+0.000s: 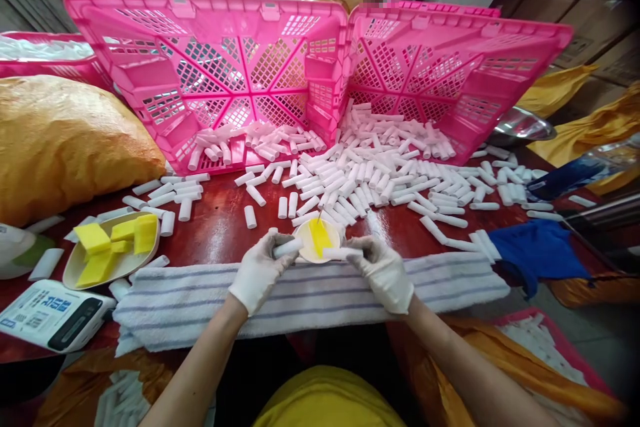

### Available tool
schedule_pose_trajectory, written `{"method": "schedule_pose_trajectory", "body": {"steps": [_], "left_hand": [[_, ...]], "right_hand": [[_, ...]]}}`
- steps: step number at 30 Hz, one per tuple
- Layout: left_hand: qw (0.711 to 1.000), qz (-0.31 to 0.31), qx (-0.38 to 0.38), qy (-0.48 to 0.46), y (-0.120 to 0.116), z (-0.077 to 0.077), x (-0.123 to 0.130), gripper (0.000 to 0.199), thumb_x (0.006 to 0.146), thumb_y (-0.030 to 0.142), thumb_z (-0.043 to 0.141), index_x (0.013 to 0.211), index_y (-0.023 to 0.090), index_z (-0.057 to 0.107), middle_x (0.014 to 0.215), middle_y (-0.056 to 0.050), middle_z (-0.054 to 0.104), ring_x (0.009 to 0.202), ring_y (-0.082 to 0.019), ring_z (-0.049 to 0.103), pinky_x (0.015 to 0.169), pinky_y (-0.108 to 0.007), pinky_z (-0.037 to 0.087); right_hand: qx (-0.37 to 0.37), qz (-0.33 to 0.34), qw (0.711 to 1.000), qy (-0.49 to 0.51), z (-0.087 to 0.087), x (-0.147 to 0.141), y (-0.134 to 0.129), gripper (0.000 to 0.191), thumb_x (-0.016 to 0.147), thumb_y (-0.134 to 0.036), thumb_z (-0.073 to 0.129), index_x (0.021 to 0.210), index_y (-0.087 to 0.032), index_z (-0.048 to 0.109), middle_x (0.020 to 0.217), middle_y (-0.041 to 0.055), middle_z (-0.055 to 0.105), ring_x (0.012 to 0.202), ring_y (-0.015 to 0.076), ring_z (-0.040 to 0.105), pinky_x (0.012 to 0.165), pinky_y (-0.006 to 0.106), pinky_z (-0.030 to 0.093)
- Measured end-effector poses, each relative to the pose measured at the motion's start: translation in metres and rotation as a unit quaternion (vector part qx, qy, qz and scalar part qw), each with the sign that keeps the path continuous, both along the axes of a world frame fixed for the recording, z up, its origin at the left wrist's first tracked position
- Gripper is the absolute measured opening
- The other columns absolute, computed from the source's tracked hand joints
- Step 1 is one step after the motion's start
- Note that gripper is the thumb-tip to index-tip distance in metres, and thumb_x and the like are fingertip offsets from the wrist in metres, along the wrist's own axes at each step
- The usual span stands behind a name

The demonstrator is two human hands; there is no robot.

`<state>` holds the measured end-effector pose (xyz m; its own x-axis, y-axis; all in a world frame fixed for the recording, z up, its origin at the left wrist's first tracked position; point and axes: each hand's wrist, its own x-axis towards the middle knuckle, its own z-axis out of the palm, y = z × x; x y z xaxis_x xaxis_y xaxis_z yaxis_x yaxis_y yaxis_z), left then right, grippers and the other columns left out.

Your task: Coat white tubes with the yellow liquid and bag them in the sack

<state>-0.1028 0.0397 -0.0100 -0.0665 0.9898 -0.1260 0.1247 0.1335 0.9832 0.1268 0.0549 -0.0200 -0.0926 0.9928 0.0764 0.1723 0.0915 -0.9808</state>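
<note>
My left hand, in a whitish glove, pinches a short white tube by its outer end. A second white tube sticks out of the gloved fingers of my right hand. Between the hands stands a small cream dish with a yellow sponge piece in it; the tube in my right hand overlaps its near edge. A thin pointed thing rises from the sponge, too small to name. Both wrists are over a striped towel along the table's front edge. Beyond the dish spreads a heap of white tubes.
Two pink baskets lie tipped toward me behind the heap. At left are a cream plate of yellow sponge pieces, a white box-shaped device and an orange sack. A blue cloth lies at right. A person sits beyond the baskets.
</note>
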Motion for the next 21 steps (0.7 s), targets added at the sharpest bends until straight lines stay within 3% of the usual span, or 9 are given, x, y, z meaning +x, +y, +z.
{"method": "schedule_pose_trajectory", "body": {"steps": [3,8,10,12,14,16,18,21], "left_hand": [[0.998,-0.040,-0.004,-0.040,-0.004,0.004,0.015,0.037,0.067,0.035,0.071,0.094,0.014,0.057,0.095,-0.005,0.064,0.086,-0.015,0.060,0.080,-0.029,0.050],[0.997,-0.059,-0.006,-0.054,-0.013,0.020,0.027,0.038,0.068,0.036,0.071,0.097,0.014,0.057,0.092,-0.005,0.064,0.077,-0.014,0.060,0.072,-0.027,0.050],[0.996,-0.087,0.000,0.009,-0.017,0.023,0.031,0.036,0.072,0.040,0.067,0.096,0.015,0.058,0.085,-0.003,0.063,0.070,-0.013,0.057,0.065,-0.026,0.047],[0.990,-0.115,0.005,0.081,-0.021,0.021,0.038,0.033,0.079,0.047,0.057,0.087,0.015,0.060,0.073,-0.002,0.060,0.064,-0.013,0.054,0.060,-0.025,0.043],[0.988,-0.109,-0.012,0.108,-0.024,0.014,0.050,0.045,0.086,0.055,0.040,0.071,0.016,0.057,0.063,-0.003,0.057,0.058,-0.014,0.051,0.057,-0.026,0.040],[0.990,-0.076,-0.038,0.116,-0.026,0.008,0.064,0.055,0.089,0.057,0.025,0.062,0.017,0.052,0.060,-0.005,0.057,0.056,-0.015,0.051,0.055,-0.027,0.040],[0.986,-0.034,-0.037,0.160,-0.026,0.004,0.077,0.056,0.089,0.053,0.020,0.063,0.018,0.054,0.062,-0.008,0.061,0.058,-0.018,0.054,0.057,-0.029,0.040],[0.963,0.018,0.018,0.270,-0.026,0.004,0.091,0.051,0.088,0.044,0.021,0.070,0.017,0.061,0.070,-0.012,0.066,0.064,-0.022,0.060,0.065,-0.033,0.042]], "right_hand": [[-0.113,0.005,0.990,0.089,0.017,-0.006,0.003,0.038,0.073,-0.051,0.066,0.086,-0.016,0.059,0.063,-0.0004,0.056,0.049,0.0081,0.044,0.045,0.021,0.036],[-0.147,0.033,0.986,0.075,0.025,-0.010,0.009,0.038,0.075,-0.054,0.061,0.074,-0.017,0.054,0.050,-0.0044,0.046,0.044,0.0070,0.036,0.041,0.021,0.026],[-0.094,0.020,0.995,0.006,0.026,-0.009,0.004,0.034,0.079,-0.050,0.058,0.073,-0.017,0.055,0.052,-0.0032,0.048,0.045,0.0078,0.038,0.043,0.021,0.028],[0.040,0.023,0.994,-0.101,0.027,-0.009,-0.006,0.028,0.083,-0.042,0.055,0.071,-0.018,0.057,0.055,-0.0011,0.051,0.049,0.0093,0.043,0.047,0.022,0.032],[0.226,0.030,0.952,-0.207,0.028,-0.012,-0.016,0.027,0.085,-0.034,0.052,0.063,-0.018,0.055,0.054,0.0003,0.051,0.052,0.0106,0.045,0.051,0.024,0.033],[0.357,0.001,0.893,-0.275,0.026,-0.017,-0.024,0.032,0.087,-0.027,0.047,0.056,-0.019,0.049,0.051,0.0009,0.048,0.051,0.0112,0.043,0.053,0.026,0.031],[0.378,-0.073,0.873,-0.300,0.024,-0.022,-0.030,0.036,0.089,-0.023,0.042,0.053,-0.019,0.044,0.049,0.0004,0.046,0.049,0.0109,0.042,0.052,0.027,0.030],[0.280,-0.175,0.898,-0.293,0.021,-0.023,-0.035,0.037,0.092,-0.022,0.040,0.055,-0.019,0.043,0.048,-0.0020,0.046,0.043,0.0083,0.042,0.048,0.024,0.029]]}}
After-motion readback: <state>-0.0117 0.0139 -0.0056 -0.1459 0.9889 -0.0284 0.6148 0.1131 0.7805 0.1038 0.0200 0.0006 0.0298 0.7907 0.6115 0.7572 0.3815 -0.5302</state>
